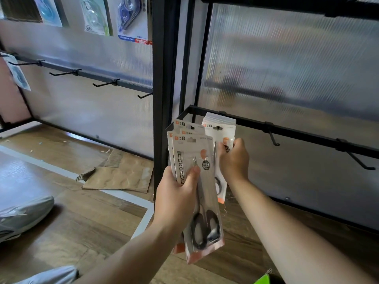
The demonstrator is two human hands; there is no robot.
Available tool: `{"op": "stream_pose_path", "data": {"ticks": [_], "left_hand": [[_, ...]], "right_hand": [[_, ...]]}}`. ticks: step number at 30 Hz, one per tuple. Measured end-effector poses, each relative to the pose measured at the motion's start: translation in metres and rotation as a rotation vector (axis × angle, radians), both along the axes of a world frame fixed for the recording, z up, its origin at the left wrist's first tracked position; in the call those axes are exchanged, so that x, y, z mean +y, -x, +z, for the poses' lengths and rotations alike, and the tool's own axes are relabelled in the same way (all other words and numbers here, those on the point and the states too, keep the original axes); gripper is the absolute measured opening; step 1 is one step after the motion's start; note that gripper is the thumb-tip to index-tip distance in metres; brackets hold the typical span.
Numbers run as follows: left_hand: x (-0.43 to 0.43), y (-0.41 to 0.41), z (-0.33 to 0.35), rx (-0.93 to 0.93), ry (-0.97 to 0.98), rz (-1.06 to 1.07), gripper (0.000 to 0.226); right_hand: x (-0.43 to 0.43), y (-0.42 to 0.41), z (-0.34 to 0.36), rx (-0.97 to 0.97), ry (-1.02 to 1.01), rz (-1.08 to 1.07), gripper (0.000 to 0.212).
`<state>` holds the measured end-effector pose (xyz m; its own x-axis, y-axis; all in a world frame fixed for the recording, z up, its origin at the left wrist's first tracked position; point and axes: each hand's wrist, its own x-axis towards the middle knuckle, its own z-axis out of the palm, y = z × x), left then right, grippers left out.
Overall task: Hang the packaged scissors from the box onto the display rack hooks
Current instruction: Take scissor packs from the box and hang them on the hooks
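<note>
My left hand (176, 195) grips a fanned stack of packaged scissors (202, 193), white cards with orange bottoms and black-handled scissors inside. My right hand (233, 158) holds a second bunch of scissors packs (218, 128) that hangs on a hook at the left end of the lower black rail (297, 133); the hook shows through the top hang hole. Two bare hooks (273, 138) (360, 161) stick out from the same rail to the right. The box is out of view.
The black frame post (162, 78) stands just left of the packs. The left bay has a rail with several bare hooks (104, 84) and correction tape packs (133, 19) above. Flattened cardboard (121, 177) lies on the wooden floor. A grey-clad knee (22, 216) is at lower left.
</note>
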<state>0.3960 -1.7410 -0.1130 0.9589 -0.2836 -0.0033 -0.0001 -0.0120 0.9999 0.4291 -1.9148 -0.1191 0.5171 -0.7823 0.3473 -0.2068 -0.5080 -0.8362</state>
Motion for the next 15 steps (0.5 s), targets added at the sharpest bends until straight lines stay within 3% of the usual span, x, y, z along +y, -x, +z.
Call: {"op": "stream_pose_path", "data": {"ticks": [3, 8, 15], "left_hand": [[-0.002, 0.0, -0.002, 0.006, -0.004, -0.023, 0.024], [-0.003, 0.001, -0.002, -0.004, 0.0, -0.027, 0.028], [-0.011, 0.004, -0.004, 0.058, 0.054, -0.042, 0.029]], "right_hand": [[-0.004, -0.001, -0.003, 0.04, -0.011, 0.016, 0.024], [-0.012, 0.004, -0.008, 0.315, 0.238, -0.062, 0.033], [-0.02, 0.021, 0.006, 0.51, 0.347, -0.063, 0.051]]}}
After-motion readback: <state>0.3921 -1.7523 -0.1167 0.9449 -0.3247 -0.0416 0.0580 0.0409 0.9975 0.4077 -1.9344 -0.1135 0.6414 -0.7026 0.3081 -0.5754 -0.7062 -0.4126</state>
